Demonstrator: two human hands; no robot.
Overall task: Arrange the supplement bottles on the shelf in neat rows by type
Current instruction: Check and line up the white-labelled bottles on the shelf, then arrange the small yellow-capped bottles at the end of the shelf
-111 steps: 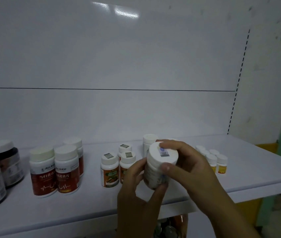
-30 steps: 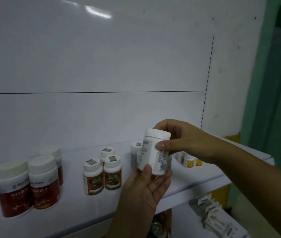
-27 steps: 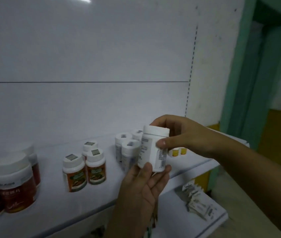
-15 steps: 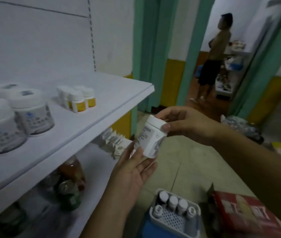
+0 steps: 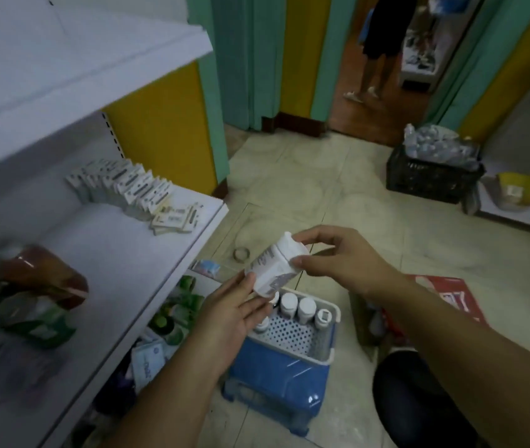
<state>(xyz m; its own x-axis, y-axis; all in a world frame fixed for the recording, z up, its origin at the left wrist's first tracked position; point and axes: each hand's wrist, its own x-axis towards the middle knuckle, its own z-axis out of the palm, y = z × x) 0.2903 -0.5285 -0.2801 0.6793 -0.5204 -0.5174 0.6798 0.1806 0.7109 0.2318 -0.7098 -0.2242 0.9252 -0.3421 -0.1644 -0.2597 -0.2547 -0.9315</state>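
A white supplement bottle (image 5: pixel 273 268) with a white cap is tilted in the air over the floor. My right hand (image 5: pixel 338 258) pinches it at the cap end. My left hand (image 5: pixel 234 310) is palm-up beneath its base, fingertips touching it. Directly below stands a white perforated basket (image 5: pixel 302 339) on a blue stool (image 5: pixel 276 379), with several white-capped bottles (image 5: pixel 297 307) upright along its far side. The white shelf (image 5: pixel 72 59) fills the upper left; the bottles standing on it are out of view.
A lower shelf (image 5: pixel 121 253) holds a row of small white boxes (image 5: pixel 134 185) and a toppled brown jar (image 5: pixel 37 276). On the floor are a red box (image 5: pixel 448 294), a black crate (image 5: pixel 432 176) and a tape ring (image 5: pixel 241 253). A person's legs (image 5: pixel 373 69) stand in the doorway.
My view has swung from the top shelf right and down to the floor. Both hands have carried the bottle away from the shelf to above the basket, tilting it more.
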